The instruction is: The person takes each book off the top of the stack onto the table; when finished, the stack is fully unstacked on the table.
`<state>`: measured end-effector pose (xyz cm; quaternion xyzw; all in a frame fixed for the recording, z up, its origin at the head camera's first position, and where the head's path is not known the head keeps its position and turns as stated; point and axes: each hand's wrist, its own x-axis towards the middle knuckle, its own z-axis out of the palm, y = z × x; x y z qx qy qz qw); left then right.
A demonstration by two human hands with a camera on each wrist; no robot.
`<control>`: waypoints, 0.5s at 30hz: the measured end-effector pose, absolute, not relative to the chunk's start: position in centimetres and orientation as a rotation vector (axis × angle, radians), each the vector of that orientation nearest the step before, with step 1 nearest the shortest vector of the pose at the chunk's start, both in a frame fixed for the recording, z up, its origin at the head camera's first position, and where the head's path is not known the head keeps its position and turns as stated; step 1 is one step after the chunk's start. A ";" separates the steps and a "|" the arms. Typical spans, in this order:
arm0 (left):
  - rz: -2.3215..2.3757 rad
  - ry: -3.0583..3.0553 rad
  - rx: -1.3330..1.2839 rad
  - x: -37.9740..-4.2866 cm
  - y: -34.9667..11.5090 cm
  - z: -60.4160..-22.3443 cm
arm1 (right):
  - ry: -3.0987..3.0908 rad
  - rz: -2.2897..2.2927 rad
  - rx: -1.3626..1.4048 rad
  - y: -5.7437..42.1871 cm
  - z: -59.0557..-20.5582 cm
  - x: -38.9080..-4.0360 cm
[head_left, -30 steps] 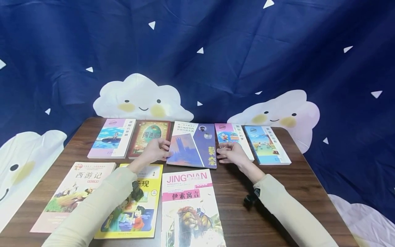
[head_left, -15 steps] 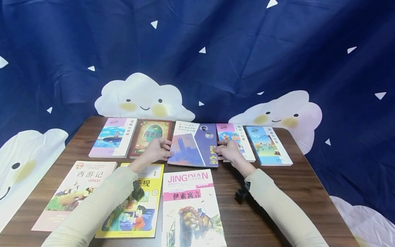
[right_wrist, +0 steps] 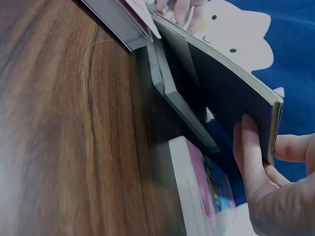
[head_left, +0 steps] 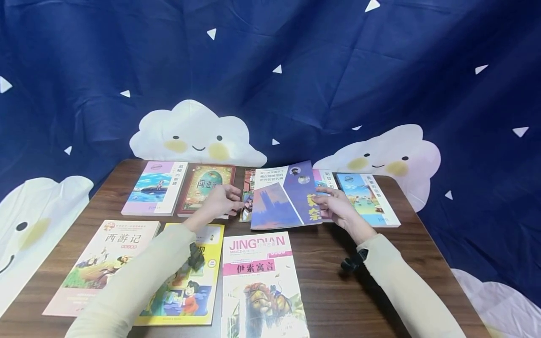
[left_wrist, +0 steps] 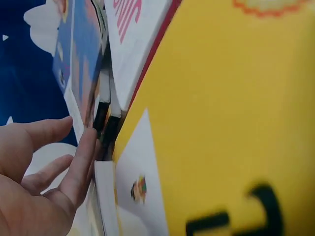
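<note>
My right hand (head_left: 340,209) pinches the right edge of a purple-and-white picture book (head_left: 270,206). In the right wrist view the same book (right_wrist: 221,83) is raised and tilted, with the right hand's fingers (right_wrist: 250,147) on its dark underside and the thumb on the other face. Uncovered at its left is a book with a turbaned figure (head_left: 247,211). My left hand (head_left: 221,202) lies by that book, over the right side of a red-and-green book (head_left: 203,180). Its fingers (left_wrist: 81,162) are extended with nothing between them in the left wrist view.
Along the back row lie a lilac book (head_left: 148,188), a pink book (head_left: 327,178) partly covered by the raised one, and a blue book (head_left: 363,197). In front are a pale pink book (head_left: 90,272), a yellow book (head_left: 190,314) and a lion-cover book (head_left: 262,286) on the wooden table (head_left: 351,305).
The purple-and-white book has lifted and shifted right with my right hand, uncovering the turbaned-figure book. My left hand has let go of its left edge and moved slightly right.
</note>
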<state>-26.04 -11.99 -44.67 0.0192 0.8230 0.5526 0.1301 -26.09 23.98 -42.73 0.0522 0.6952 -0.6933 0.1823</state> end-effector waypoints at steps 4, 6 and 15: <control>1.595 2.395 0.070 -26.5 -11.3 -45.0 | 1.904 -2.022 0.133 25.6 -42.0 -25.1; 1.563 2.421 0.077 -26.6 -10.9 -45.2 | 1.897 -2.041 0.126 26.4 -41.6 -24.5; 1.440 2.529 0.070 -26.5 -10.0 -45.2 | 1.846 -2.154 0.112 31.8 -38.8 -20.7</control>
